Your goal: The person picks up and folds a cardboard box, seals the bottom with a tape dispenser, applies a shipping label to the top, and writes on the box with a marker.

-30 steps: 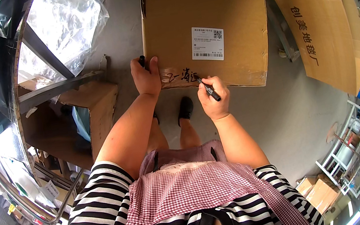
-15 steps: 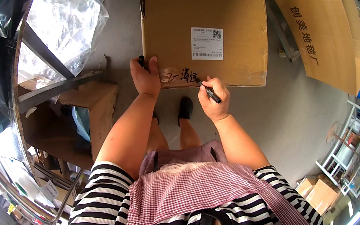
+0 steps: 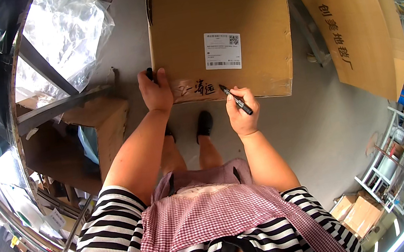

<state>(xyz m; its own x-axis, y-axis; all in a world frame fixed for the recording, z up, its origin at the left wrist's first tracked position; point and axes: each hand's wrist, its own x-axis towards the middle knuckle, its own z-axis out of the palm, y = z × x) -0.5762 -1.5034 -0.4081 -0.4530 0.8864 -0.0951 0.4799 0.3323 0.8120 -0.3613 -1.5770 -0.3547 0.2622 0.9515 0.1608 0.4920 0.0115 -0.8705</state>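
Note:
A large brown cardboard box [image 3: 252, 14] stands in front of me, with a white printed label [image 3: 222, 51] on its face. Black handwriting [image 3: 195, 89] runs along its near edge, over clear tape. My right hand [image 3: 241, 117] is closed around a black marker pen [image 3: 239, 102], its tip just right of the last written character; whether it touches the cardboard I cannot tell. At the box's near left corner, my left hand [image 3: 157, 97] rests against the side, fingers closed on a small black marker cap [image 3: 149, 74].
Another tall cardboard box [image 3: 358, 28] with dark print stands at the right. Left of me are a metal-framed table [image 3: 56, 108], clear plastic wrap [image 3: 66, 31] and an open carton [image 3: 110, 126]. A white metal rack [image 3: 389, 163] and small cartons [image 3: 359, 214] lie at lower right.
The last character has gained strokes, and the marker tip has lifted away slightly to its right. The whole view has shifted, so the box appears a little further left.

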